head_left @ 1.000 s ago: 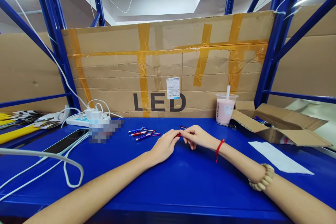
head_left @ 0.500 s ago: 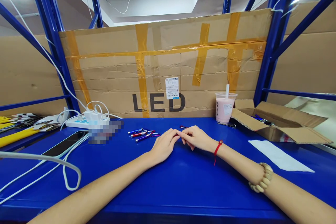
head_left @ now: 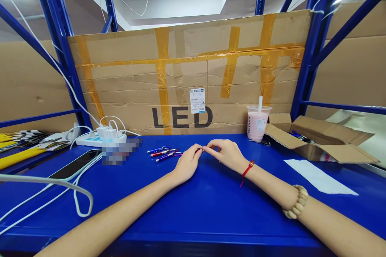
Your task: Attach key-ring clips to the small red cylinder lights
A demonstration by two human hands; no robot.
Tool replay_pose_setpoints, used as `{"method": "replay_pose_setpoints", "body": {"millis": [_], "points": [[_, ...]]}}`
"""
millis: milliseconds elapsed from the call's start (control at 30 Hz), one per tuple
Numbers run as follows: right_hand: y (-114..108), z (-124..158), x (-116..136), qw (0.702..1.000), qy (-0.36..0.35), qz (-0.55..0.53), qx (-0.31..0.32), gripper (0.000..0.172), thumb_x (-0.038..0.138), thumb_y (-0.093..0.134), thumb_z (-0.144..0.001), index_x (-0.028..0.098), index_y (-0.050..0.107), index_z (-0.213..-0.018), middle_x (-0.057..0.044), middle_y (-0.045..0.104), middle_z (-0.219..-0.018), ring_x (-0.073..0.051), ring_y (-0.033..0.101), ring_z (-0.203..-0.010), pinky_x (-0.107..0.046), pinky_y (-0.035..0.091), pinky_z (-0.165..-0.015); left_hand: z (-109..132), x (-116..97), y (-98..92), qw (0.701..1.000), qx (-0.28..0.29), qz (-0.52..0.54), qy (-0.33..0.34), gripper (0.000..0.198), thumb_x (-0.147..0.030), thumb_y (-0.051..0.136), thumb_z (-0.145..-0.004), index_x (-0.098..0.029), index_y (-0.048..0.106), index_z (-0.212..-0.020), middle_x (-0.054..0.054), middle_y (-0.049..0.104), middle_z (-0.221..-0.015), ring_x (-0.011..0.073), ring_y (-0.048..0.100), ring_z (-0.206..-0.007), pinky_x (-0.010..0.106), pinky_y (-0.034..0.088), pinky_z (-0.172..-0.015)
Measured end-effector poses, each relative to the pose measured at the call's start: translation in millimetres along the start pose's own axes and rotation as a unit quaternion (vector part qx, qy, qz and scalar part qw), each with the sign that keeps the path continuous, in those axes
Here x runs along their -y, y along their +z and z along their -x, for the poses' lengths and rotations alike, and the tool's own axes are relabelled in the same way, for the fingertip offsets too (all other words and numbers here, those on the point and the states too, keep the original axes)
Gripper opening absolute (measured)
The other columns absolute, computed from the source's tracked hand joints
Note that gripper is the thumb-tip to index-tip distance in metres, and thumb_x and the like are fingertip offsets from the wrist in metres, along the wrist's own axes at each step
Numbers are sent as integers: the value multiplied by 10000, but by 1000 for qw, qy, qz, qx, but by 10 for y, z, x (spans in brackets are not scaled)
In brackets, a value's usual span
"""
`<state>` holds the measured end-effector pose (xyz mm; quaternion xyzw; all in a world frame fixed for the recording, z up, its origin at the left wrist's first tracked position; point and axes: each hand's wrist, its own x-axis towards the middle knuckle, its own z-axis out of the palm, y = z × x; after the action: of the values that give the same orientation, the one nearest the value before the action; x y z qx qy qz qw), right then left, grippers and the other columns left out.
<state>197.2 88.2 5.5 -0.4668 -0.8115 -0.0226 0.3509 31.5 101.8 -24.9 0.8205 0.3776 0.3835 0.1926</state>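
In the middle of the blue shelf top (head_left: 181, 213), the fingertips of my left hand (head_left: 187, 163) and my right hand (head_left: 228, 154) meet. Both hands are closed in a pinch around something small that shows only as a tiny dark and shiny spot between them; its kind is hidden. A red cord and a beaded bracelet circle my right wrist and forearm. Just left of my left hand lie several slim metallic pen-like sticks with clip-like ends: a blue one (head_left: 157, 149), a red one (head_left: 159, 153) and a purple one (head_left: 164, 157).
At left are a phone (head_left: 76, 164), white cables, a power strip (head_left: 87, 140) and a blurred patch. A cup of pink drink (head_left: 257, 124) stands back right, near an open cardboard box (head_left: 328, 138) and white paper (head_left: 319, 176). A cardboard panel (head_left: 135, 80) closes the back.
My right hand has lifted slightly and its fingers have shifted at the meeting point. The red-tipped piece seen behind the fingertips no longer shows there. My left hand has barely moved.
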Motion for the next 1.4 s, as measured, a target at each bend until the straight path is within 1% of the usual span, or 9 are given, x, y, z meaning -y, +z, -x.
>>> {"method": "replay_pose_setpoints", "body": {"millis": [100,233,467,633,800,933,1000,1233,1400], "points": [[-2,-1,-9,1000,-22,-6,-14,237,444,459,-792,262,610,-797,56,607,-758,-61,485,-581,-189,284,-514,4,-22,-5,1000,-2,2,-25,168,-193,306,-938,-133,459,-904,-19,487,-850,88,441,-793,159,307,-647],[-14,-6,-29,998,-49,7,-26,187,407,493,-785,282,615,-854,54,599,-806,-52,475,-575,-180,300,-519,12,-34,-10,1000,-8,3,-25,174,-209,300,-943,-136,450,-894,-29,482,-822,79,438,-761,156,295,-638],[-12,-22,-61,997,-67,6,-28,180,387,509,-780,277,638,-842,38,599,-823,-62,519,-652,-171,306,-518,15,-20,-8,1000,-9,-5,-19,175,-224,315,-936,-142,466,-904,-26,488,-842,85,442,-780,161,300,-659],[-23,-12,-65,997,-70,-9,-28,187,393,513,-775,271,642,-834,41,594,-799,-45,502,-583,-170,306,-508,16,-14,6,1000,-10,1,1,167,-226,327,-931,-151,474,-907,-34,496,-850,82,445,-782,153,307,-680],[-29,-14,-88,997,-78,-14,-25,172,376,525,-770,253,645,-784,43,593,-788,-28,474,-505,-172,301,-491,25,-17,9,1000,-7,-4,6,143,-224,361,-921,-153,482,-895,-41,498,-827,76,445,-756,141,309,-657],[-25,-23,-117,994,-107,-2,-40,134,340,534,-772,260,640,-787,46,595,-790,-43,508,-590,-163,310,-515,28,-21,6,1000,2,3,12,149,-208,355,-921,-146,489,-901,-36,502,-855,76,450,-778,135,314,-671],[-29,-25,-124,993,-111,-5,-33,140,339,527,-777,255,638,-790,45,595,-802,-44,512,-595,-161,316,-519,31,-24,4,1000,2,3,15,154,-214,360,-919,-145,495,-892,-36,504,-853,76,452,-775,134,315,-667],[-39,-30,-136,994,-110,-17,3,139,332,515,-787,257,632,-780,59,583,-820,-10,458,-459,-165,326,-495,39,-50,-2,1000,12,-22,16,171,-219,362,-911,-143,513,-885,-28,511,-849,83,460,-773,140,321,-649],[-44,-27,-165,993,-108,-36,18,202,354,480,-801,226,636,-792,15,585,-842,-27,466,-446,-175,351,-485,35,-47,-7,999,26,-5,34,155,-207,380,-906,-132,514,-926,-12,508,-866,86,459,-777,144,326,-658]]}}
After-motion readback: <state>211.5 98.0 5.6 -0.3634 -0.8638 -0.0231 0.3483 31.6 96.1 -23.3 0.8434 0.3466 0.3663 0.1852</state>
